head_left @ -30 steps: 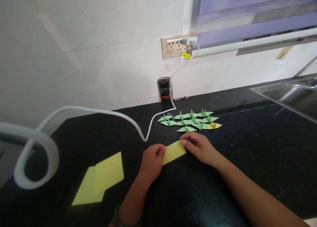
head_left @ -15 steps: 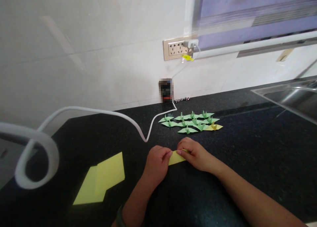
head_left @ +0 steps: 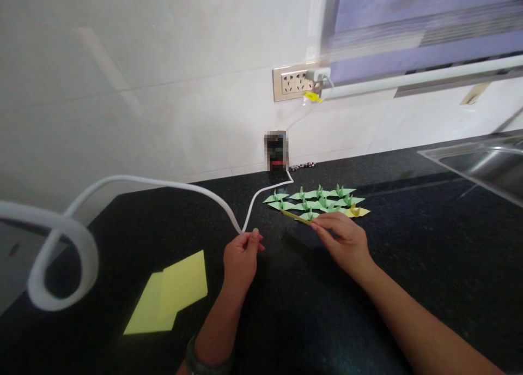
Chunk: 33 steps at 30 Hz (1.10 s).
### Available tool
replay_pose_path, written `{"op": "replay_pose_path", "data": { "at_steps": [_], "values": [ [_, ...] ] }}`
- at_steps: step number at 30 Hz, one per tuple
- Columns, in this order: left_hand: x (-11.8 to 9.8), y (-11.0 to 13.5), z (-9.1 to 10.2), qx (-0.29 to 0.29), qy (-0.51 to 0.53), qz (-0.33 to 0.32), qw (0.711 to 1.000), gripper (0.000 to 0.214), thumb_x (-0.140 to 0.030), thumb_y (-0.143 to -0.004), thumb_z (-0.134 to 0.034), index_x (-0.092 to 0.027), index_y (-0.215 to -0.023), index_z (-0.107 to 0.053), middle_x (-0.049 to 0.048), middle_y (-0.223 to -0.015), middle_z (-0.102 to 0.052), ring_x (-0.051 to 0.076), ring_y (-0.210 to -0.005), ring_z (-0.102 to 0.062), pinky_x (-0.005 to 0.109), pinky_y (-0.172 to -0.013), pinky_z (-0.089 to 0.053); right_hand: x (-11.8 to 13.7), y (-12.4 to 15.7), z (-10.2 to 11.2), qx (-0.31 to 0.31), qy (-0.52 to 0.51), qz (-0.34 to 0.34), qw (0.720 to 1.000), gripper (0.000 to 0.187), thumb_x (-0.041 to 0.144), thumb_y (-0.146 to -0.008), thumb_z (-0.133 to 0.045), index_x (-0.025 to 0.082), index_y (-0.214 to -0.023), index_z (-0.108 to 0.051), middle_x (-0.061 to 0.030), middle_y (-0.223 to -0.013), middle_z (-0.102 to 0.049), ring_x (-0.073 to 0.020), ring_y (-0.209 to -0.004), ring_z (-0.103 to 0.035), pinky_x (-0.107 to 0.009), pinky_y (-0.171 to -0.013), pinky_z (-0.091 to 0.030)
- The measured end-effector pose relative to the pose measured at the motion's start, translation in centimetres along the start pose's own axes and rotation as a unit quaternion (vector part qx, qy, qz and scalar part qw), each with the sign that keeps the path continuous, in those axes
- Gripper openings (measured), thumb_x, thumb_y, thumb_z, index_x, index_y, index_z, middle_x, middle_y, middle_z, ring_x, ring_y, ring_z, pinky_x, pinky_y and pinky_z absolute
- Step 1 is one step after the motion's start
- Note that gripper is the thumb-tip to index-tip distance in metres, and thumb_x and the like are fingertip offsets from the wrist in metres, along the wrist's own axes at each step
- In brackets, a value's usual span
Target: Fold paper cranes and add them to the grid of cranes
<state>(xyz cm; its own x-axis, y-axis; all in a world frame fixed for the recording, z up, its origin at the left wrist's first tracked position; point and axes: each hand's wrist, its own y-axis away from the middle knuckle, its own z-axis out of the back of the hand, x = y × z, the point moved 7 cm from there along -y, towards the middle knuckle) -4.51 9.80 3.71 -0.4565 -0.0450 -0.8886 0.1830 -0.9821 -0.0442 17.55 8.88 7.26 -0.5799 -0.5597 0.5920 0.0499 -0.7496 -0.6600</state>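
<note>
My right hand (head_left: 346,240) pinches one end of a folded yellow strip of paper (head_left: 297,218) and holds it raised over the counter, seen nearly edge-on. Behind the strip stand several green paper cranes (head_left: 324,202) in rows, with one yellow paper crane (head_left: 356,212) at their right front. My left hand (head_left: 240,261) is apart from the strip, its fingers curled in and thumb on top, with nothing visible in them. It is close to the bend of a white cable (head_left: 204,193). Left of it lie overlapping yellow paper sheets (head_left: 183,285).
The black counter (head_left: 408,255) meets a tiled wall (head_left: 183,91). Against the wall leans a small dark blurred-out object (head_left: 277,151), beside a beaded strand (head_left: 304,167). Above is a socket plate (head_left: 288,83) with a white plug. A metal sink (head_left: 490,165) is at right.
My left hand has let go of the folded paper and moved left. My right hand has lifted and tilted it from flat to nearly edge-on. The view has shifted slightly.
</note>
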Motion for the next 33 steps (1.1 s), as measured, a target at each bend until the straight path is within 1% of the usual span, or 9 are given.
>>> {"op": "replay_pose_path", "data": {
  "at_steps": [2,4,8,13,18,24,28,31,33],
  "values": [
    [0.3,0.5,-2.0,0.099,0.117,0.057,0.987,0.043,-0.050,-0.075,-0.040,-0.012,-0.077,-0.061,0.0054,-0.062,-0.063,0.015,-0.061,-0.058,0.026,-0.061,-0.041,1.7,0.4,-0.9,0.043,0.013,0.084,0.995,0.015,0.016,-0.073,-0.055,0.020,-0.086,-0.062,-0.0043,-0.083,-0.062,-0.0158,-0.077,-0.055,-0.031,-0.072,-0.044],
    [0.5,1.3,-4.0,0.185,0.218,0.112,0.952,0.044,-0.049,-0.075,-0.040,-0.011,-0.085,-0.060,0.0081,-0.073,-0.065,0.016,-0.064,-0.059,0.027,-0.062,-0.042,3.5,1.2,-2.3,0.115,0.015,0.158,0.981,0.016,0.014,-0.073,-0.055,0.020,-0.087,-0.062,-0.0040,-0.084,-0.062,-0.0160,-0.079,-0.053,-0.031,-0.072,-0.044],
    [0.5,1.9,-5.2,0.213,0.321,0.129,0.914,0.033,-0.041,-0.071,-0.053,-0.010,-0.082,-0.061,0.0057,-0.072,-0.065,0.015,-0.063,-0.059,0.027,-0.063,-0.044,5.9,2.6,-4.6,0.221,0.025,0.202,0.954,0.013,0.018,-0.076,-0.052,0.019,-0.085,-0.061,-0.0036,-0.080,-0.061,-0.0169,-0.083,-0.051,-0.031,-0.073,-0.043],
    [0.7,2.1,-5.6,0.245,0.381,0.147,0.879,0.029,-0.034,-0.072,-0.055,-0.010,-0.087,-0.061,0.0063,-0.075,-0.064,0.015,-0.064,-0.059,0.028,-0.063,-0.045,6.0,2.7,-5.4,0.287,0.026,0.175,0.942,0.021,0.027,-0.074,-0.055,0.018,-0.092,-0.058,-0.0059,-0.091,-0.058,-0.0202,-0.094,-0.046,-0.035,-0.078,-0.041],
    [1.3,2.1,-5.5,0.242,0.396,0.187,0.866,0.030,-0.033,-0.072,-0.055,-0.011,-0.092,-0.059,0.0083,-0.078,-0.064,0.015,-0.061,-0.059,0.029,-0.059,-0.046,5.0,2.0,-4.8,0.292,0.009,0.150,0.944,0.034,0.012,-0.066,-0.057,0.019,-0.099,-0.056,-0.0072,-0.104,-0.052,-0.0216,-0.102,-0.040,-0.037,-0.086,-0.036],
    [0.9,2.3,-5.9,0.271,0.359,0.144,0.882,0.031,-0.033,-0.072,-0.054,-0.011,-0.094,-0.060,0.0082,-0.083,-0.064,0.014,-0.067,-0.058,0.024,-0.059,-0.044,5.0,2.0,-4.6,0.268,-0.071,0.119,0.953,0.011,0.018,-0.076,-0.051,0.019,-0.083,-0.059,-0.0049,-0.089,-0.057,-0.0176,-0.093,-0.046,-0.034,-0.082,-0.038],
    [0.7,2.7,-6.2,0.284,0.315,0.131,0.896,0.031,-0.031,-0.072,-0.055,-0.015,-0.099,-0.059,0.0064,-0.091,-0.063,0.014,-0.076,-0.058,0.023,-0.063,-0.045,3.4,2.1,-4.8,0.189,-0.088,0.005,0.978,0.010,0.021,-0.079,-0.048,0.018,-0.076,-0.057,-0.0035,-0.075,-0.056,-0.0151,-0.076,-0.049,-0.031,-0.072,-0.040],
    [0.4,3.1,-6.5,0.306,0.323,0.138,0.885,0.033,-0.033,-0.074,-0.052,-0.015,-0.102,-0.057,0.0085,-0.096,-0.062,0.017,-0.083,-0.058,0.024,-0.062,-0.046,1.7,2.3,-4.7,0.129,-0.072,-0.085,0.985,0.012,0.023,-0.079,-0.048,0.018,-0.073,-0.056,-0.0040,-0.075,-0.053,-0.0149,-0.072,-0.048,-0.030,-0.066,-0.041],
    [0.3,3.2,-6.6,0.305,0.341,0.146,0.877,0.035,-0.037,-0.076,-0.048,-0.014,-0.101,-0.057,0.0106,-0.096,-0.061,0.019,-0.083,-0.059,0.025,-0.060,-0.047,1.0,2.4,-4.6,0.105,-0.070,-0.115,0.985,0.012,0.024,-0.078,-0.048,0.017,-0.074,-0.056,-0.0046,-0.077,-0.051,-0.0147,-0.071,-0.048,-0.029,-0.063,-0.041]
  ]
}}
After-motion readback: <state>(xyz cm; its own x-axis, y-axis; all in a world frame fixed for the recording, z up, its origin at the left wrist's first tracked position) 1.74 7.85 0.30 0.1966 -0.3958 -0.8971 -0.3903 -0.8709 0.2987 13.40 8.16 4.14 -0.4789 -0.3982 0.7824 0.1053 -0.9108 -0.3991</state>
